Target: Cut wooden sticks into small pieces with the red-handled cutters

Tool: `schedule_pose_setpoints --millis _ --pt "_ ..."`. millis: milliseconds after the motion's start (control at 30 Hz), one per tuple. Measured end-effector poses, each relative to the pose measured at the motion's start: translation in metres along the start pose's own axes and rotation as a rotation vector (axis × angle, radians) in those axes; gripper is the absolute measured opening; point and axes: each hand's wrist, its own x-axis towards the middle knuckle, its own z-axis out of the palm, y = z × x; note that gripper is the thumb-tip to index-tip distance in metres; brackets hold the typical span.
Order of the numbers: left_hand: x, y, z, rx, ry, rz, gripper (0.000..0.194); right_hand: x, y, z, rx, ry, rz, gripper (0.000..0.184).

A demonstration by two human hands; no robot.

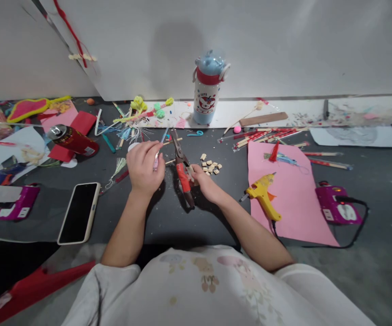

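Note:
My left hand [145,167] is closed around a slim pen-like stick [165,135] with a pale blue end pointing up and away. Pliers [183,174] with red-wrapped handles lie just right of it, jaws toward the wall. My right hand [205,182] is beside their handles, thumb and fingertips pinched on a small pale wooden piece [190,171]; whether the fingers also touch the handle, I cannot tell. Several similar short wooden pieces [211,167] lie in a loose pile past my right fingers.
A water bottle [207,93] stands at the wall. On the right, a yellow glue gun [265,194] lies on pink paper [294,213] near a purple box [338,203]. A phone [78,213] and a tilted red can [74,141] are left, among craft scraps.

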Motion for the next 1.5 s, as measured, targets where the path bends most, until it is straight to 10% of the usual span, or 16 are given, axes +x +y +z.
schedule_pose_setpoints --millis 1500 --pt "-0.001 -0.022 -0.001 0.032 -0.137 0.059 0.025 -0.009 -0.004 0.003 -0.074 -0.123 -0.089 0.019"
